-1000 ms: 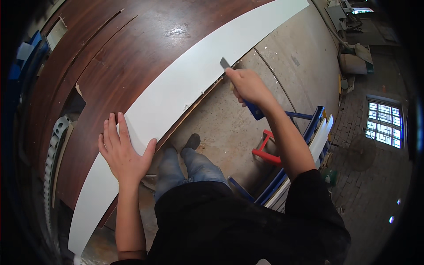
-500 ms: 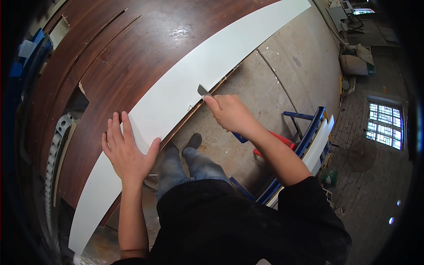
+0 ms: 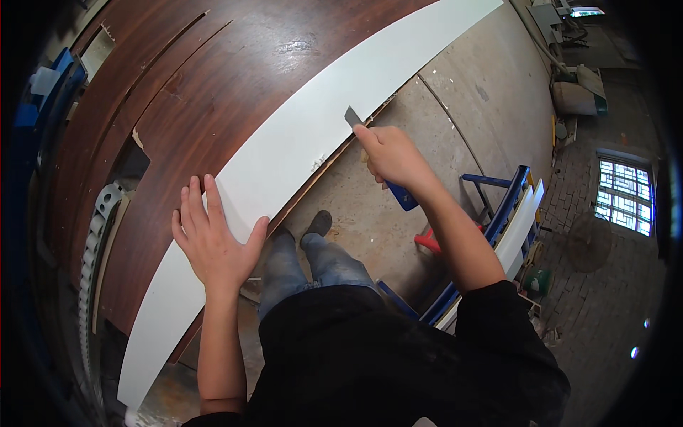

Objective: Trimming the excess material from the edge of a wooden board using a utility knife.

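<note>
A long white board (image 3: 284, 135) lies across a brown wood-grain table (image 3: 206, 85), along its near edge. My left hand (image 3: 217, 245) rests flat on the board, fingers apart, the fingertips reaching over its far edge. My right hand (image 3: 391, 158) is closed around a utility knife (image 3: 353, 116). Its grey blade sticks out over the board near the near edge, and the blue handle end shows below my fist. Whether the blade touches the board I cannot tell. White shavings (image 3: 318, 163) lie at the board's near edge, between my hands.
Slots and a cut-out mark the tabletop at left, next to a grey ribbed track (image 3: 92, 242). Right of me stands a blue metal frame (image 3: 511, 196) with white strips on it. Something red (image 3: 428, 241) lies low beside it. A green bucket (image 3: 538, 282) stands farther right.
My right hand has moved with the knife up and to the right along the board's near edge, away from the shavings. My left hand stays in place on the board.
</note>
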`<state>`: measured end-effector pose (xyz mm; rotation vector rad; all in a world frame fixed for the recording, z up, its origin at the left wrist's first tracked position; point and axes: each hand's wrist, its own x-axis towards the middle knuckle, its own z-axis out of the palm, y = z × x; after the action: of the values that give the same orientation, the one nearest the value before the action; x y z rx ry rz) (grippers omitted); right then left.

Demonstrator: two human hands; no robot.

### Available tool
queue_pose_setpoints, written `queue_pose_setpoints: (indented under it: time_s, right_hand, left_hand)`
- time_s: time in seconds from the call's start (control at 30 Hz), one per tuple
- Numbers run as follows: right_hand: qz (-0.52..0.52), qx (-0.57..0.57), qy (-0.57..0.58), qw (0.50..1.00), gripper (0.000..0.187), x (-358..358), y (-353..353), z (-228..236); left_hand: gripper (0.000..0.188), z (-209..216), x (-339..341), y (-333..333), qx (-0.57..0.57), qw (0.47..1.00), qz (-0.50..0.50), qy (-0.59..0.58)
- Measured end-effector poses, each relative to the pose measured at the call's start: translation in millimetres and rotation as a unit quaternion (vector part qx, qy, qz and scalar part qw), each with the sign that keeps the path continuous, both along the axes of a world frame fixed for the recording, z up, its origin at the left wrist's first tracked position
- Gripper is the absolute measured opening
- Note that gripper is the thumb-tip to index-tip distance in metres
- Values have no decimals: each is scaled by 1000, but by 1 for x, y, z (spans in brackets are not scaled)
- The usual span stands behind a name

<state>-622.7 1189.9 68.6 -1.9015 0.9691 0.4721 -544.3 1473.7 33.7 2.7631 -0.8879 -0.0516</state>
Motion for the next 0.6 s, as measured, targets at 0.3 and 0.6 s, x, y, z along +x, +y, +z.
queue_pose_setpoints:
  time_s: [0.3,0.6]
  right_hand:
    - [-19,15,-5,1000,52,2,11,-1]
    - [-4,24,-11,1000,53,-6,36,-2]
  left_hand:
    - [100,1,0,3,-6,1000,-1,10]
    - [101,4,0,3,-4,1000,-1,24]
